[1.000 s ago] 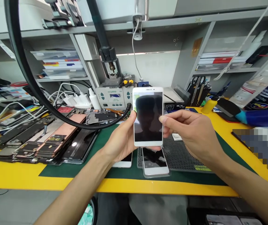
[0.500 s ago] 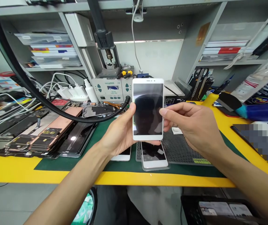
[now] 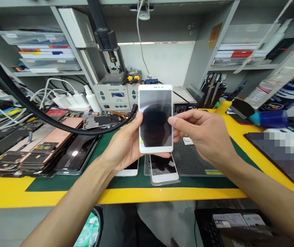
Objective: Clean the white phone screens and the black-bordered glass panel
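Observation:
A white smartphone (image 3: 156,120) with a dark, reflecting screen is held upright above the bench, facing me. My left hand (image 3: 122,145) is closed around its left side and lower back, the thumb on the left edge. With thumb and fingers pinched, my right hand (image 3: 206,137) grips the phone's right edge; some of those fingertips are hidden behind it. Below lies a second white phone (image 3: 161,177) on a clear sleeve or cover. Part of another white phone (image 3: 127,172) shows under my left wrist.
Stacked phone parts (image 3: 41,147) lie at the left. A black hose (image 3: 85,131) arcs across in front of the soldering-type station (image 3: 117,97). A perforated pad (image 3: 198,161) rests on the green mat (image 3: 85,181). Bottles and a brush (image 3: 242,109) are at the right.
The whole view has shifted slightly, so hands and bench appear further left. Both hands keep the same grip on the smartphone, which stays upright.

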Demonstrator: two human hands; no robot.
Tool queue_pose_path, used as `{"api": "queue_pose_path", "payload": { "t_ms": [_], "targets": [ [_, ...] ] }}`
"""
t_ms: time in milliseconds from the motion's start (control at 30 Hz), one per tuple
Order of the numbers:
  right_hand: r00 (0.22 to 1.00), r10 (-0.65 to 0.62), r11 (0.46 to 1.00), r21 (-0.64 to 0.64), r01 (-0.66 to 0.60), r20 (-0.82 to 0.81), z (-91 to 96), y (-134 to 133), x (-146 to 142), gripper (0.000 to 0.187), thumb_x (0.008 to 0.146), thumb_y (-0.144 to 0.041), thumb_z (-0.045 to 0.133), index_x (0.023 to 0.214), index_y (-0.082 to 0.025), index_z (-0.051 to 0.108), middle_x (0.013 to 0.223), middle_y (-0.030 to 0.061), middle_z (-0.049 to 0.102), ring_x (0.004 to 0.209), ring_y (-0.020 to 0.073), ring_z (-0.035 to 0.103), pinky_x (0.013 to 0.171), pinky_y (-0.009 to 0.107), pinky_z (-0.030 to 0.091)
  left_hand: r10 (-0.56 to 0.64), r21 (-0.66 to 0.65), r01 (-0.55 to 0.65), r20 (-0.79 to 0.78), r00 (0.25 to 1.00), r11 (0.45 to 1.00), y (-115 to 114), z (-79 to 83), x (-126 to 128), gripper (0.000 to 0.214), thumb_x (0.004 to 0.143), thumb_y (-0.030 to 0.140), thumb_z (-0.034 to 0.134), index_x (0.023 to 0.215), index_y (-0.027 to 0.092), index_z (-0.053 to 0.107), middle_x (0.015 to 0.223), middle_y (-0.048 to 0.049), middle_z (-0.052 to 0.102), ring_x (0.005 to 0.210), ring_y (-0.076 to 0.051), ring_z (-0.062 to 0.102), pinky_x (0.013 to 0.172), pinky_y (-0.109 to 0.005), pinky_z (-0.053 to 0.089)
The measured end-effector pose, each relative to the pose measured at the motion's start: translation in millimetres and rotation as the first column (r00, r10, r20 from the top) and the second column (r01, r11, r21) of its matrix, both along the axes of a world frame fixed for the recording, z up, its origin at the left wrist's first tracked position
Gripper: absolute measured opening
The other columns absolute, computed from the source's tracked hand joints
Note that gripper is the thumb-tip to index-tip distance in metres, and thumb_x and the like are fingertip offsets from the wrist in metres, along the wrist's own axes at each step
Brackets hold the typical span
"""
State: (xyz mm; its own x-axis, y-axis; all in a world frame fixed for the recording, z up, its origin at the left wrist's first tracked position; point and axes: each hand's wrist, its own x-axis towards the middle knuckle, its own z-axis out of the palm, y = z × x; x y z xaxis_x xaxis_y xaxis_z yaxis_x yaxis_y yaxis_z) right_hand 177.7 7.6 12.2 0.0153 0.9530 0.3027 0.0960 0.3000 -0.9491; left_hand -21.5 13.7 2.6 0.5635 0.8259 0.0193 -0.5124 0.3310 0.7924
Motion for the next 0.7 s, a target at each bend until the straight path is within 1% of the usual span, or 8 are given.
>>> {"api": "queue_pose_path", "payload": {
  "t_ms": [100, 333, 533, 700],
  "targets": [
    [0.999, 0.021, 1.0, -0.015, -0.021, -0.025, 1.7, -1.1, -0.5, 0.019, 0.081, -0.034, 0.083, 0.078, -0.017, 0.076, 0.06, 0.0008, 0.07, 0.049, 0.0135, 0.066, 0.051, 0.024, 0.058, 0.002, 0.016, -0.002, -0.01, 1.0, 1.0, -0.5, 2.1, 0.7, 0.049, 0.107, 0.045, 0.034, 0.134, 0.016, 0.064, 0.126, -0.018, 0.072, 0.115, -0.044, 0.068, 0.079, -0.064, 0.063],
    [0.993, 0.093, 0.996, 0.013, -0.092, -0.078, -0.8, 1.5, 1.4, 0.021, 0.078, -0.033, 0.085, 0.081, -0.016, 0.075, 0.062, -0.0002, 0.071, 0.051, 0.0125, 0.066, 0.051, 0.022, 0.058, 0.014, 0.018, -0.014, -0.029, 0.999, 1.0, -0.4, 4.7, 0.5, 0.048, 0.106, 0.043, 0.037, 0.14, 0.017, 0.058, 0.131, -0.0189, 0.069, 0.119, -0.045, 0.066, 0.079, -0.068, 0.062],
    [0.993, 0.076, 0.997, -0.018, -0.078, -0.096, 1.9, 1.3, 0.1, 0.027, 0.074, -0.037, 0.088, 0.079, -0.015, 0.074, 0.062, 0.0002, 0.07, 0.05, 0.0117, 0.064, 0.05, 0.021, 0.058, 0.025, 0.033, -0.024, -0.051, 0.998, 0.999, -1.2, 5.6, 1.6, 0.048, 0.107, 0.042, 0.033, 0.139, 0.016, 0.059, 0.131, -0.0187, 0.07, 0.118, -0.044, 0.067, 0.08, -0.07, 0.06],
    [0.995, 0.053, 0.997, -0.045, -0.056, -0.083, 6.5, -1.5, -0.1, 0.029, 0.073, -0.039, 0.088, 0.079, -0.015, 0.074, 0.067, 0.0019, 0.073, 0.052, 0.0114, 0.065, 0.05, 0.021, 0.058, 0.036, 0.032, -0.034, -0.06, 0.998, 0.999, -1.6, 6.4, 1.9, 0.048, 0.107, 0.041, 0.034, 0.14, 0.016, 0.058, 0.133, -0.0194, 0.069, 0.118, -0.044, 0.067, 0.079, -0.07, 0.061]
  ]
}}
